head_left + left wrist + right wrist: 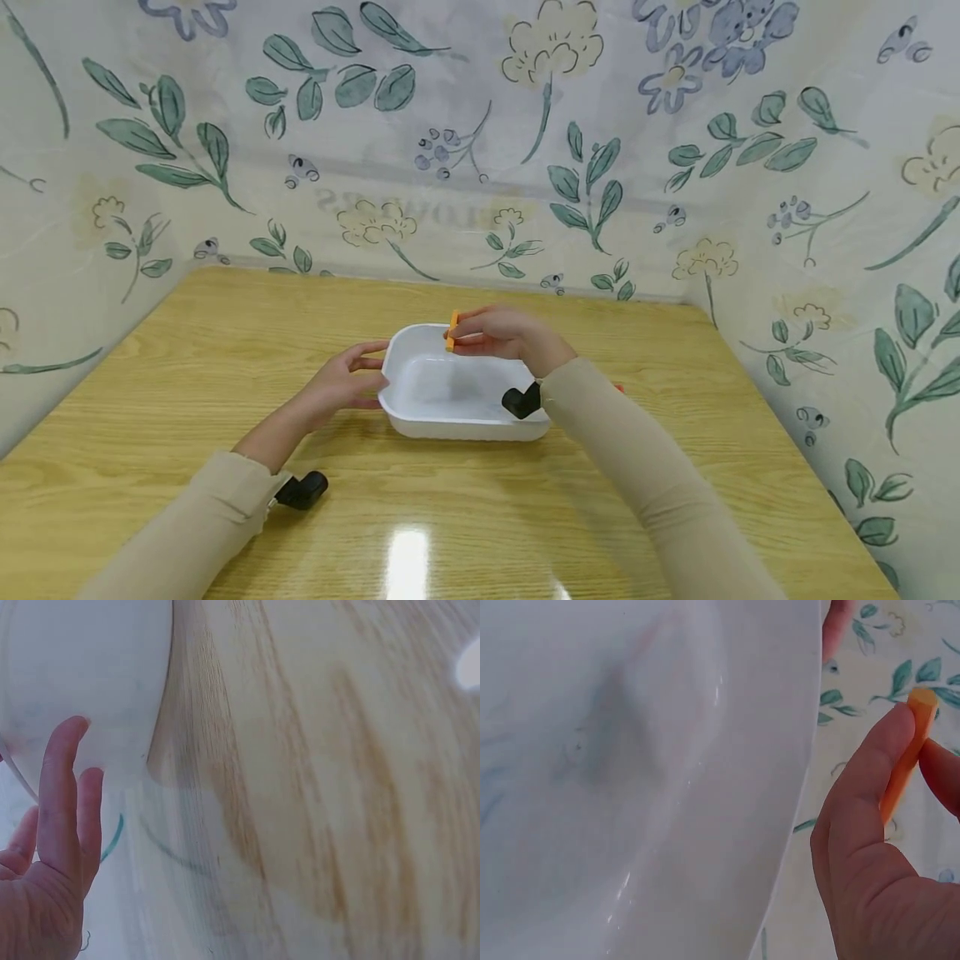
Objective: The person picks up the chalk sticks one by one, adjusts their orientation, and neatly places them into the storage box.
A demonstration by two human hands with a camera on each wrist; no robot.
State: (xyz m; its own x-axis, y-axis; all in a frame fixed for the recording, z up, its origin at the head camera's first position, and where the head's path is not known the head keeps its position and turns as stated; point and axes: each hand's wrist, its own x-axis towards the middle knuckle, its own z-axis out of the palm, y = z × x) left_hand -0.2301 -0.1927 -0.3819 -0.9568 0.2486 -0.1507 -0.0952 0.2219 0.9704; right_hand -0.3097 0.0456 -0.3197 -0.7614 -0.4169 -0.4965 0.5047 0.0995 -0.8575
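Observation:
A white rectangular plastic tub with rounded corners stands on the wooden table. My right hand is over its far rim, pinching a short, straight orange stick between thumb and fingers. The right wrist view shows the paler end of the orange stick sticking out past the fingertips. My left hand is at the tub's left end, its extended fingertips right at the outer wall. From the left wrist view, these fingers lie nearly straight along the tub wall. The tub's visible floor holds only a soft shadow.
A small red thing pokes out from behind my right sleeve, mostly hidden. A floral-printed sheet rises behind the wooden table and on both sides. Each wrist carries a black camera mount.

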